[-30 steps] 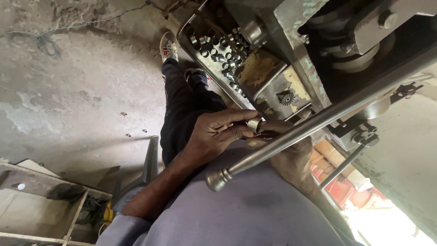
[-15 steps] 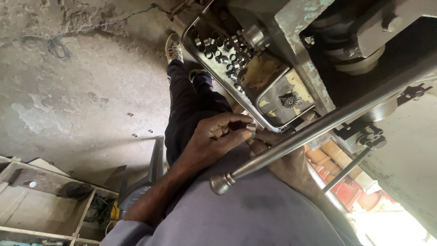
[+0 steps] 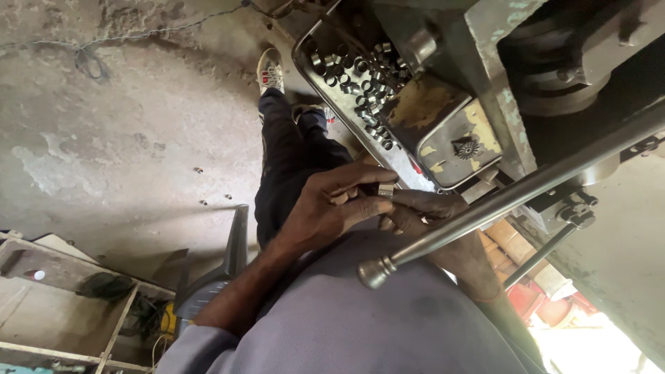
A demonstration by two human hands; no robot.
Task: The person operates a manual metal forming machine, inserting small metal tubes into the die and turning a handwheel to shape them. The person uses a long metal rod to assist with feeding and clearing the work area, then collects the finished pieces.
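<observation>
My left hand (image 3: 329,211) reaches in from the lower left, and its thumb and forefinger pinch a small metal ring (image 3: 386,190). My right hand (image 3: 424,211) lies right against it, fingers curled toward the same ring, partly hidden under a long steel lever (image 3: 512,197) with a knob end (image 3: 374,272). What the right hand holds is hidden. Both hands hover over my lap, just in front of a metal tray (image 3: 415,173) that holds several similar rings (image 3: 360,83).
A heavy press machine (image 3: 554,76) fills the upper right, with a star-shaped die (image 3: 466,147) on its bed. My dark-trousered legs and a shoe (image 3: 270,69) stretch over the concrete floor (image 3: 125,138). Wooden shelving (image 3: 62,305) stands at the lower left, red containers (image 3: 533,298) at the lower right.
The hands stay together at the same spot under the lever. The left fingers have shifted slightly around the ring, and the view has drifted a little.
</observation>
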